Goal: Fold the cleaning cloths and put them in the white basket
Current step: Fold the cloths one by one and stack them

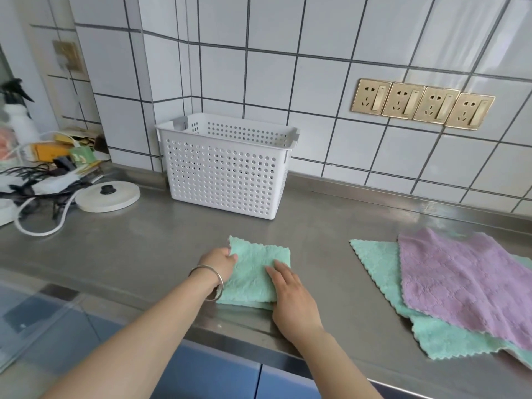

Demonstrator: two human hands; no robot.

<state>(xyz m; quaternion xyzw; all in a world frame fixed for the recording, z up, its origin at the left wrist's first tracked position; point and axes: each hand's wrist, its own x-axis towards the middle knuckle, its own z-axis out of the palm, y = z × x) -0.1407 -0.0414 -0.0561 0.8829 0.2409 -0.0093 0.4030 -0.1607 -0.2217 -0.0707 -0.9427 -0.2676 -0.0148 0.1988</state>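
Observation:
A folded mint-green cloth point(254, 269) lies on the steel counter, near its front edge. My left hand point(220, 264) grips the cloth's left edge, fingers curled onto it. My right hand point(293, 300) lies flat on the cloth's right side and presses it down. The white perforated basket point(227, 168) stands behind the cloth against the tiled wall; I cannot see its inside. To the right, a purple cloth point(466, 280) lies spread out on top of a mint-green cloth point(383, 269).
At the left sit a white round lid point(108, 195), tangled cables point(34, 203), a spray bottle point(17, 116) and small clutter. Gold wall sockets point(421, 103) are set in the tiles. The counter's front edge point(244, 341) drops to blue cabinet fronts.

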